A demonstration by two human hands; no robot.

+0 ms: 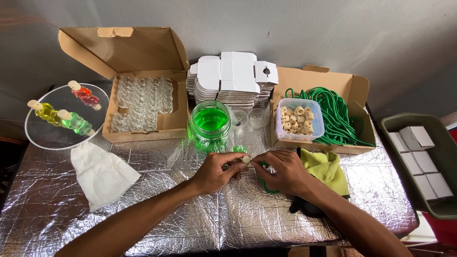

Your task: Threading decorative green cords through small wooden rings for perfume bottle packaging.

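Over a foil-covered table (pixel 143 190), the left hand (pixel 216 171) pinches a small green-filled bottle (pixel 240 151) while the right hand (pixel 281 169) closes its fingertips on the cork (pixel 246 160) at the neck, green cord (pixel 263 178) trailing below. A jar of green liquid (pixel 210 123) and a tub of corks (pixel 299 119) stand just behind, within reach.

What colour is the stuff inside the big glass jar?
Bright green: the liquid in the round clear glass jar glows vivid green, seen best in the head view.

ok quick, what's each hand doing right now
Left hand: closed, fingers pinching a small cork-topped bottle.
Right hand: closed, fingertips on the same bottle, green cord looped beneath it.
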